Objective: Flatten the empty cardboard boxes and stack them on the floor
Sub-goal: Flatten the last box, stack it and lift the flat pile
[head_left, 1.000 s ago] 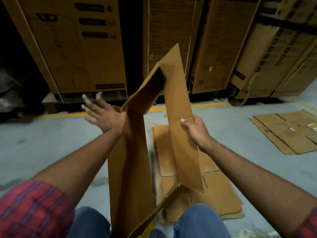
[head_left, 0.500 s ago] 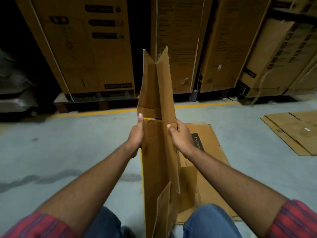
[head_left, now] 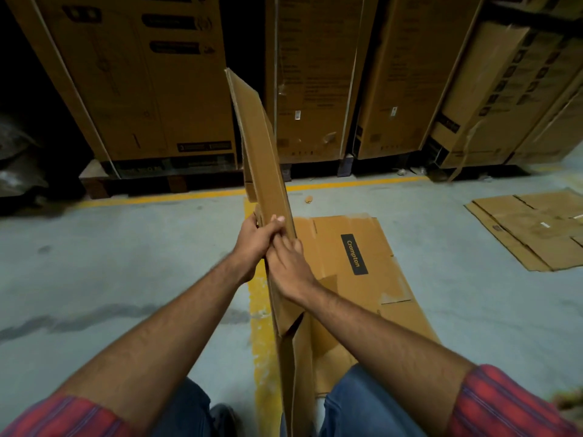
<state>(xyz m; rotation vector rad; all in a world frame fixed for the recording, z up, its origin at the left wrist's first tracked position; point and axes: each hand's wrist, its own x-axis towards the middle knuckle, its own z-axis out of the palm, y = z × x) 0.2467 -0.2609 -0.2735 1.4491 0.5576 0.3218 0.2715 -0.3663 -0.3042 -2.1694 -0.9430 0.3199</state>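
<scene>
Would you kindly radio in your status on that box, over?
Left hand, right hand grip the box. Folded flat, upright on edge. Flattened cardboard on floor beside; nothing between.

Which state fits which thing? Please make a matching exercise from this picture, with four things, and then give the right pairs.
Things:
1. folded box
2. labelled flat box
3. yellow line
4. tall cartons

States:
A. painted on the floor
B. standing in a row at the back
C. held upright by the left hand and right hand
D. lying flat on the floor

Pairs: 1-C, 2-D, 3-A, 4-B
</scene>
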